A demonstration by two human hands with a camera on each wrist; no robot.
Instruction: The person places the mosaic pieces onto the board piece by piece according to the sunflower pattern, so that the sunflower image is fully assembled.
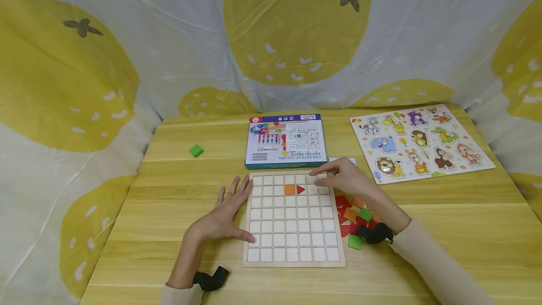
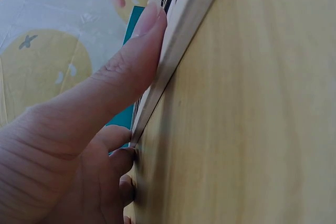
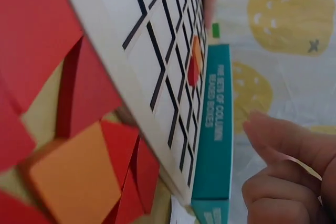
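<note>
A wooden grid board (image 1: 280,226) with white square cells lies in front of me. An orange square (image 1: 289,189) and a red triangle (image 1: 300,189) sit in neighbouring cells of its second row from the far edge. My left hand (image 1: 220,218) rests along the board's left edge with fingers spread, its thumb (image 2: 149,24) on the rim. Over the far right corner of the board hovers my right hand (image 1: 345,178), fingers loosely bent. No piece shows between its fingers (image 3: 286,140) in the right wrist view.
Loose red, orange and green pieces (image 1: 350,214) lie in a pile right of the board, partly under my right wrist. A teal-edged box (image 1: 285,142) stands behind the board. An animal puzzle (image 1: 406,152) lies at the back right, a green block (image 1: 196,150) at the back left.
</note>
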